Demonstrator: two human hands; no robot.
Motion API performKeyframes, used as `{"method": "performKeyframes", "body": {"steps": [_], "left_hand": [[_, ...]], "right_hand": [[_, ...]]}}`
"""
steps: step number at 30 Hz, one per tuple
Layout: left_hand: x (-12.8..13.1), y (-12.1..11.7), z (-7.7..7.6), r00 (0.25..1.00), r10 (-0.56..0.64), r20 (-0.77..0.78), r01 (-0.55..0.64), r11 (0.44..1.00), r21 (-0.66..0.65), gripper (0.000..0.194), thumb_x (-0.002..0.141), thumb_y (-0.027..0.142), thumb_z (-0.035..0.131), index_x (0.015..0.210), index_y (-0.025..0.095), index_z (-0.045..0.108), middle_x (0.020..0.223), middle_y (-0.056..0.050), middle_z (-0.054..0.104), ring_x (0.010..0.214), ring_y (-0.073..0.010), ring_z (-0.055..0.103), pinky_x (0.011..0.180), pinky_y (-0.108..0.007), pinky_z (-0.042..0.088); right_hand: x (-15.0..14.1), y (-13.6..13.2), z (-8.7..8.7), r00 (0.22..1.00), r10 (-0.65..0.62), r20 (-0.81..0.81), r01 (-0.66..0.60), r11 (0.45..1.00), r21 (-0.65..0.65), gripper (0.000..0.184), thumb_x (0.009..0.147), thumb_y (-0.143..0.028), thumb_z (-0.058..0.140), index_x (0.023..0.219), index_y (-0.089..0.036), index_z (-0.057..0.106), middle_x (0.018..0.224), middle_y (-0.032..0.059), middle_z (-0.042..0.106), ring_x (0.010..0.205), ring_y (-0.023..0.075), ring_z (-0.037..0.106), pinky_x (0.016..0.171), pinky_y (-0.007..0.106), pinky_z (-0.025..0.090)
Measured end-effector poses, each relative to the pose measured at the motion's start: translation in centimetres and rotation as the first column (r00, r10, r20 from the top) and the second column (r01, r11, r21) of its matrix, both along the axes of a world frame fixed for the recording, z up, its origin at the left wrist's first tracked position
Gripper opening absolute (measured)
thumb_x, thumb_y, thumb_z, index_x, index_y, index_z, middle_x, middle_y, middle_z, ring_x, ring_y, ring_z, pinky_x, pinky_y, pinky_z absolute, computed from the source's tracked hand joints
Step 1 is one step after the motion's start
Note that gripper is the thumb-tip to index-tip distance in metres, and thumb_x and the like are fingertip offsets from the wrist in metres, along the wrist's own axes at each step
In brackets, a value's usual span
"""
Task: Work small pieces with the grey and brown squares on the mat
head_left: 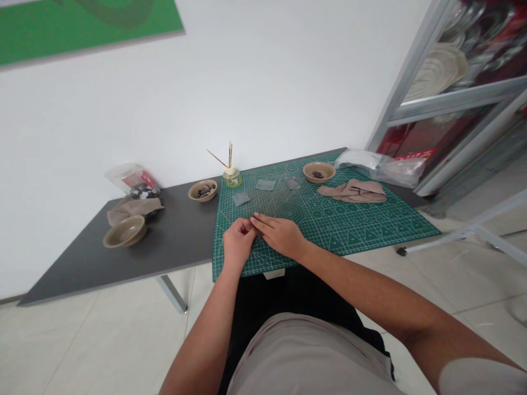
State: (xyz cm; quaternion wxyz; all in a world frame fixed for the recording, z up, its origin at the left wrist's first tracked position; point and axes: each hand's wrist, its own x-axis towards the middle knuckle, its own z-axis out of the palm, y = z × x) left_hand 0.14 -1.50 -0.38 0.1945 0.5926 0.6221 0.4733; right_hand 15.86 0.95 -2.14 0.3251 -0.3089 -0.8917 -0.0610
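Close to the near edge of a green cutting mat (329, 219), my two hands meet at the fingertips. My left hand (239, 241) is closed, thumb and fingers pinched together. My right hand (282, 235) reaches in from the right, its fingers held together and bent over the same spot. Between them a small, greyish edge shows, but the fingers hide what it is. Just beyond lie small flat clear plastic bags: one on the left (241, 198), one in the middle (265, 185) and one on the right (292, 183).
A bowl with small dark pieces (202, 191) stands left of a reed diffuser (232, 176). Another bowl (319, 172) sits at the back right, beside a brown cloth (356, 192) and plastic packaging (382, 166). At left are a tilted bowl (124, 231), a cloth (132, 208) and a clear bag (134, 178).
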Motion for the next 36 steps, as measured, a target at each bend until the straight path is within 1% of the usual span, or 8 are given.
{"method": "performKeyframes", "body": {"steps": [3, 9, 14, 19, 24, 29, 32, 36], "left_hand": [[0.0, -0.2, 0.2, 1.0, 0.018, 0.015, -0.018, 1.0, -0.009, 0.017, 0.075, 0.023, 0.063, 0.059, 0.02, 0.055, 0.056, 0.005, 0.056, 0.053, -0.0095, 0.049, 0.055, -0.021, 0.038], [-0.1, -0.2, 0.0, 0.977, -0.044, 0.208, 0.055, 0.997, -0.047, 0.014, 0.075, 0.032, 0.069, 0.075, 0.019, 0.066, 0.066, 0.001, 0.069, 0.06, -0.0124, 0.061, 0.061, -0.023, 0.046], [-0.2, -0.1, -0.2, 0.995, -0.015, 0.096, 0.013, 1.0, 0.018, 0.01, 0.074, 0.023, 0.066, 0.064, 0.019, 0.064, 0.06, 0.004, 0.063, 0.056, -0.0102, 0.054, 0.057, -0.022, 0.042], [-0.4, 0.0, -0.5, 0.977, -0.035, 0.209, 0.039, 0.999, -0.014, 0.015, 0.074, 0.032, 0.071, 0.078, 0.018, 0.07, 0.07, 0.001, 0.07, 0.06, -0.0125, 0.06, 0.06, -0.024, 0.046], [-0.5, 0.2, -0.6, 0.988, -0.009, 0.156, 0.008, 1.0, 0.001, 0.009, 0.073, 0.025, 0.068, 0.067, 0.019, 0.063, 0.062, 0.003, 0.063, 0.056, -0.0106, 0.055, 0.057, -0.022, 0.043], [-0.5, 0.3, -0.9, 0.962, -0.074, 0.264, 0.075, 0.997, 0.005, 0.015, 0.075, 0.032, 0.07, 0.076, 0.019, 0.064, 0.067, 0.001, 0.066, 0.059, -0.0117, 0.057, 0.057, -0.023, 0.044], [-0.5, 0.2, -0.8, 0.968, -0.084, 0.238, 0.085, 0.996, 0.007, 0.013, 0.076, 0.031, 0.068, 0.075, 0.019, 0.063, 0.067, 0.002, 0.065, 0.057, -0.011, 0.055, 0.057, -0.023, 0.043], [-0.5, 0.1, -0.5, 0.986, -0.052, 0.16, 0.049, 0.999, 0.019, 0.011, 0.073, 0.023, 0.066, 0.067, 0.019, 0.058, 0.058, 0.005, 0.056, 0.052, -0.009, 0.048, 0.053, -0.021, 0.038]], "right_hand": [[0.0, 0.0, -0.1, 1.0, -0.013, 0.01, 0.013, 1.0, 0.012, 0.042, 0.094, -0.014, 0.05, 0.135, -0.014, 0.058, 0.137, 0.0131, 0.061, 0.121, 0.0216, 0.063, 0.098, 0.034, 0.056], [0.1, 0.2, -0.2, 0.997, -0.074, -0.02, 0.074, 0.997, -0.011, 0.043, 0.094, -0.013, 0.05, 0.135, -0.01, 0.057, 0.135, 0.0155, 0.062, 0.119, 0.0214, 0.065, 0.095, 0.033, 0.057], [0.1, 0.1, -0.3, 1.0, 0.009, 0.003, -0.009, 1.0, 0.016, 0.043, 0.095, -0.013, 0.048, 0.136, -0.013, 0.057, 0.139, 0.0134, 0.059, 0.122, 0.02, 0.062, 0.098, 0.032, 0.055], [0.1, 0.2, -0.5, 0.996, -0.083, -0.019, 0.082, 0.995, -0.049, 0.045, 0.094, -0.015, 0.049, 0.139, -0.013, 0.054, 0.137, 0.0134, 0.06, 0.111, 0.0208, 0.069, 0.088, 0.032, 0.06], [0.1, 0.1, -0.3, 1.0, 0.005, 0.017, -0.004, 1.0, -0.022, 0.044, 0.093, -0.013, 0.05, 0.137, -0.013, 0.056, 0.141, 0.014, 0.057, 0.117, 0.0211, 0.066, 0.095, 0.033, 0.057], [0.1, 0.0, -0.1, 0.998, -0.069, -0.007, 0.067, 0.99, -0.123, 0.046, 0.094, -0.014, 0.048, 0.141, -0.013, 0.053, 0.139, 0.0131, 0.059, 0.117, 0.0213, 0.066, 0.093, 0.033, 0.059], [0.1, 0.0, -0.1, 0.998, -0.059, 0.011, 0.06, 0.99, -0.13, 0.048, 0.094, -0.014, 0.049, 0.142, -0.013, 0.052, 0.141, 0.0134, 0.057, 0.118, 0.0221, 0.065, 0.093, 0.034, 0.059], [0.2, -0.1, -0.1, 1.0, 0.007, 0.03, -0.004, 0.996, -0.085, 0.047, 0.093, -0.012, 0.049, 0.14, -0.014, 0.053, 0.144, 0.0139, 0.053, 0.121, 0.0217, 0.063, 0.096, 0.034, 0.057]]}}
